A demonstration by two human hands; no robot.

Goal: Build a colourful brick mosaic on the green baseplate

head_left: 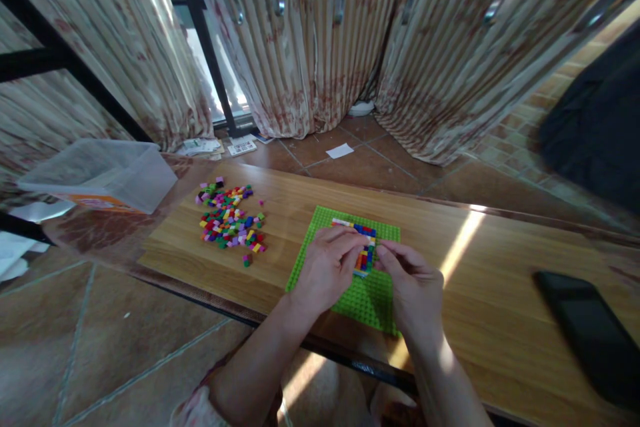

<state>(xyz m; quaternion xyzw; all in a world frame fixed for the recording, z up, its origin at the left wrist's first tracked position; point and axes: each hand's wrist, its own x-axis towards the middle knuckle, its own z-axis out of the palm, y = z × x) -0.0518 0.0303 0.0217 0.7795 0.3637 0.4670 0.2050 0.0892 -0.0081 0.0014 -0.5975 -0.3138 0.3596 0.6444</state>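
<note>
A green studded baseplate lies on the wooden table, carrying a block of multicoloured toy bricks in rows, with red, blue, white, yellow and orange showing. My left hand reaches over the block from the left and covers much of it. Its fingers are bent together, the tips at the block's right side; anything between them is hidden. At the block's right edge, my right hand has thumb and index finger brought together in a pinch. What it pinches is too small to make out. Both hands are close together above the plate.
Left of the baseplate spreads a loose pile of small coloured bricks. A clear plastic bin with an orange label stands at the table's left end. A black phone-like device lies at the right. Curtains hang behind the table.
</note>
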